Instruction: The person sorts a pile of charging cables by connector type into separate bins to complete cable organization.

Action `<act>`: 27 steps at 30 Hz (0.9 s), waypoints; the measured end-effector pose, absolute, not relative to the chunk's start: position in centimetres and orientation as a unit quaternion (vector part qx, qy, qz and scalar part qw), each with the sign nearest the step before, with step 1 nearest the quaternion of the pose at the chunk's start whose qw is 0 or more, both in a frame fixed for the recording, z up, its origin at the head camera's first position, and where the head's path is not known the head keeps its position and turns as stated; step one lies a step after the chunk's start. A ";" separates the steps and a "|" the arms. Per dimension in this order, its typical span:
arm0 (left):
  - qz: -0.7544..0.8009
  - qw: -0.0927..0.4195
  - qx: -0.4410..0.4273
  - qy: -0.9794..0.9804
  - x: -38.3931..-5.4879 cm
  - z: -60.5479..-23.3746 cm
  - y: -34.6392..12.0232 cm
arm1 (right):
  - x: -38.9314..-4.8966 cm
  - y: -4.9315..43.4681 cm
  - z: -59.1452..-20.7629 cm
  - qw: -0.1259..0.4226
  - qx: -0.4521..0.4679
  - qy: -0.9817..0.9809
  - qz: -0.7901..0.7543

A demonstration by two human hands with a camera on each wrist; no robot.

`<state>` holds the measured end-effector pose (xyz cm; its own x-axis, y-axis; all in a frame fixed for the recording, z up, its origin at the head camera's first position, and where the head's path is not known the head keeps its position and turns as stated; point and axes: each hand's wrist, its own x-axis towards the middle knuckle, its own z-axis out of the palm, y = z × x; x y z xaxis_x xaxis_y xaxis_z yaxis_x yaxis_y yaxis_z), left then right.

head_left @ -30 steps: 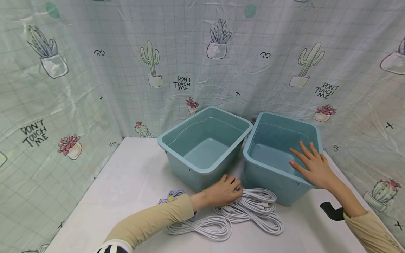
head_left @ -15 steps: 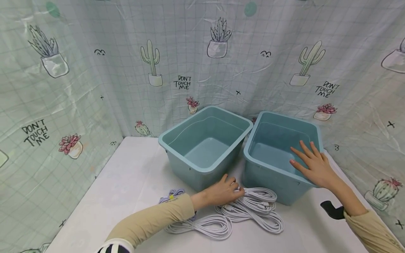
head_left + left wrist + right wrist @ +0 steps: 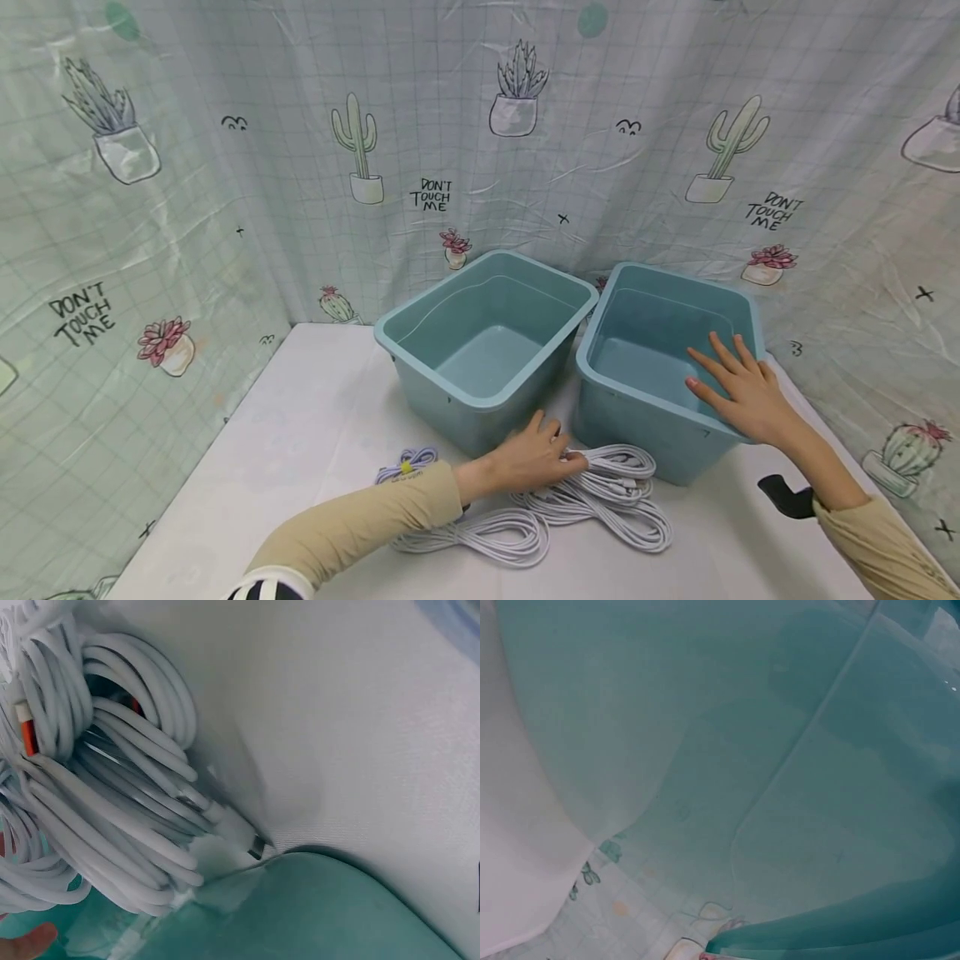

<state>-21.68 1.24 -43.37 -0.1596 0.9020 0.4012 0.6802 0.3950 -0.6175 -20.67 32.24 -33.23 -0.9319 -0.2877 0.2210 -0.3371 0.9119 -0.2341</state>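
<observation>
In the head view several coiled white cables (image 3: 622,508) lie on the table in front of two teal bins. My left hand (image 3: 528,458) reaches over the left part of this pile, its fingers bent down among the coils; I cannot tell whether it grips one. The left wrist view has the white coils (image 3: 112,810) close up, with a metal-tipped plug (image 3: 238,832) and a fingertip (image 3: 30,941) below them. My right hand (image 3: 750,404) rests over the near right rim of the right bin (image 3: 637,398), fingers spread. That bin's teal wall fills much of the right wrist view.
The left bin (image 3: 442,385) stands beside the right one, nothing visible inside either. A lavender cable (image 3: 407,464) with a yellow tie lies beyond my left sleeve. Another white coil (image 3: 502,537) is nearer me. Behind hangs a cactus-print curtain (image 3: 450,100).
My left hand has shifted slightly to the right, its thumb stretching further out over the white cables. The right hand, bins and remaining coils keep their places.
</observation>
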 end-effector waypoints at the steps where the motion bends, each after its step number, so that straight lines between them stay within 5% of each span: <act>1: 0.150 0.376 -0.528 -0.747 -21.6 -43.3 1.3 | -20.7 32.2 -33.2 0.091 0.160 -0.973 0.136; 11: 0.159 0.391 -0.514 -0.747 -21.2 -43.0 1.3 | -20.8 32.2 -33.2 0.095 0.161 -0.973 0.133; 18: 0.159 0.449 -0.504 -0.720 -20.9 -42.1 1.2 | -20.8 32.3 -33.3 0.094 0.161 -0.973 0.136; 27: 0.152 0.441 -0.499 -0.731 -20.1 -41.0 0.8 | -20.8 32.3 -33.3 0.098 0.161 -0.974 0.128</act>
